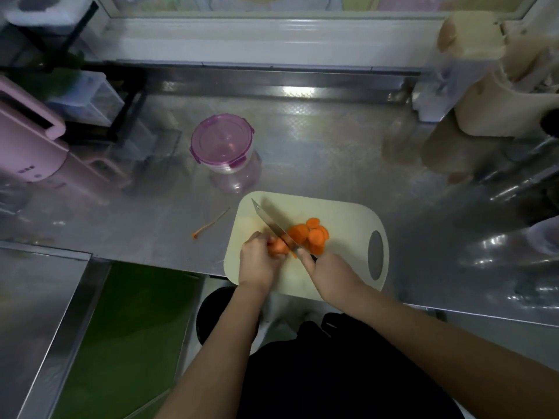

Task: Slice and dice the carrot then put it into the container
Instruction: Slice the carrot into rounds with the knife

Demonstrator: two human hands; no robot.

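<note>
**Last stub under the knife, container shut and waiting**

The short orange carrot stub lies on the near left part of the cream plastic cutting board, right in front of the person. Its long axis runs roughly left to right, out from under the left hand towards the blade. That hand is curled down over the stub's left end and pins it to the board. The right hand is wrapped round the handle of the steel-bladed kitchen knife, with one finger laid forward towards the blade. The blade runs on a slant, tip far and left, handle near and right. It crosses the stub just beside the left fingertips, so I'd say little carrot is left to slice.

On the blade's right side, touching it, sits the pile of round orange carrot slices, overlapping one another. They are whole rounds, so the dicing looks not yet begun.

The round clear container with a purple clip-on lid stands on the steel counter, beyond the board's far left corner and apart from it. It is nearer the left hand than the right. Its lid is on, and through it I see no carrot inside. A thin orange carrot strip lies on the counter left of the board.
</note>
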